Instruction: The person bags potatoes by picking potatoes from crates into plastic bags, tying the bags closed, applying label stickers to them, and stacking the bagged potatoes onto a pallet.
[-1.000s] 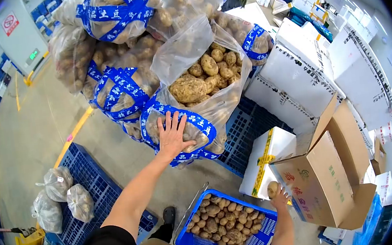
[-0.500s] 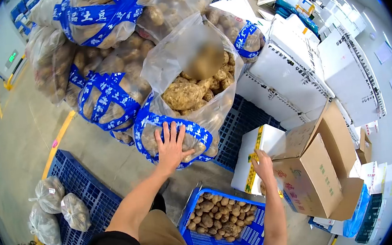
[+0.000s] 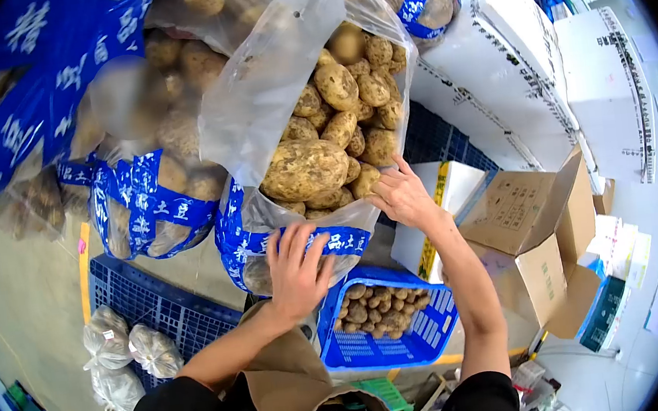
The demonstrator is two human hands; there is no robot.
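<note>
A large clear plastic bag [image 3: 253,93] wrapped in blue printed tape stands open-mouthed before me, filled with potatoes [image 3: 341,128]. One very large potato [image 3: 304,170] lies near its front rim. My left hand [image 3: 297,271] rests against the taped front of the bag, fingers stretched over it. At the bag's right front rim, my right hand [image 3: 407,197] has its fingers curled on the plastic edge, with the index finger pointing up. Below the bag, a blue plastic basket [image 3: 430,331] holds many small potatoes [image 3: 382,310].
More taped potato bags [image 3: 156,199] are piled to the left. White foam boxes [image 3: 482,61] are stacked at right, above an open cardboard box [image 3: 518,210]. Small tied bags [image 3: 107,339] sit by a blue pallet [image 3: 160,311] at lower left.
My right hand has moved up from the white foam box to the bag's rim. The view has come closer to the bag, and my left hand stays on its front.
</note>
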